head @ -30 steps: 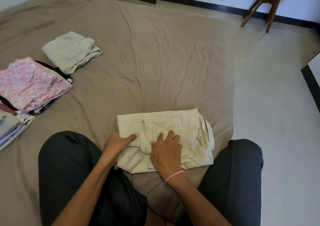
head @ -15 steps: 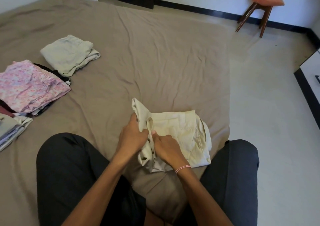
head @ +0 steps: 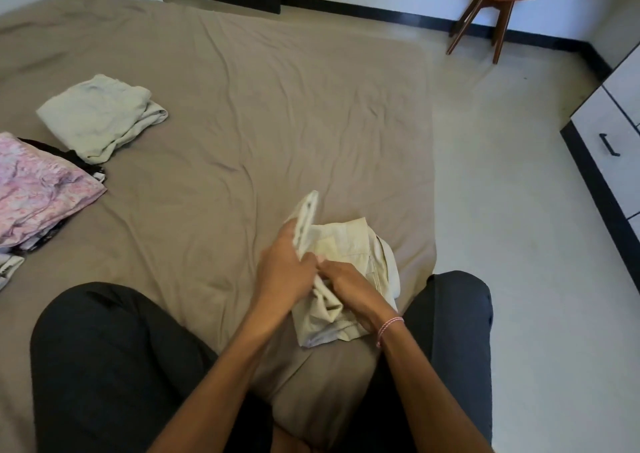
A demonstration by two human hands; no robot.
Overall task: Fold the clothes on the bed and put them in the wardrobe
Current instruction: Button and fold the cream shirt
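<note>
Ahead of me the wrinkled brown bed sheet (head: pixel 277 123) lies bare to its far edge, with wide room to reach forward. On my left a folded pale green garment (head: pixel 100 116) and a pink floral folded stack (head: pixel 41 189) sit just beside each other, blocking that side. My left knee (head: pixel 104 348) and right knee (head: pixel 457 314), in dark trousers, hem in the cream folded garment (head: pixel 353 241) that my left hand (head: pixel 284 272) and right hand (head: pixel 349 286) grip. Right of the bed, pale floor (head: pixel 502 227) runs open to a white drawer unit (head: pixel 602 123) and an orange chair with wooden legs (head: pixel 491 9).
</note>
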